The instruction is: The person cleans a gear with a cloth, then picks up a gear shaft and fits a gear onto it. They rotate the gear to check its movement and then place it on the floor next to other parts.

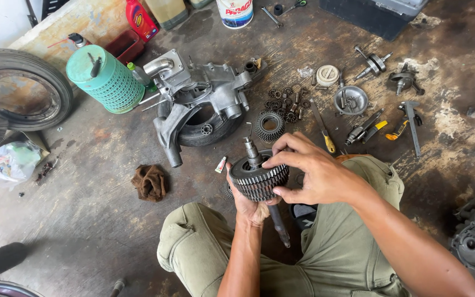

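A: What is the biggest thing we see on the concrete floor (83,220)?

B: The tyre (20,88), out at ten o'clock from our hands. Next in size is the grey engine casing (199,99) at eleven o'clock, lying over a smaller tyre, with the green mesh basket (105,80) just left of it.

A: And what do we hold?

B: The stack of gears on its shaft (259,179), in front of our knees at the middle of the view. Our left hand (248,206) cups it from below, fingers curled round the underside. Our right hand (311,173) closes over the top gear, fingertips pinching its toothed rim.

A: Smaller things?

B: A brown rag (149,182) at nine o'clock, a loose gear (269,126) at twelve, and a yellow-handled screwdriver (323,129) at one.
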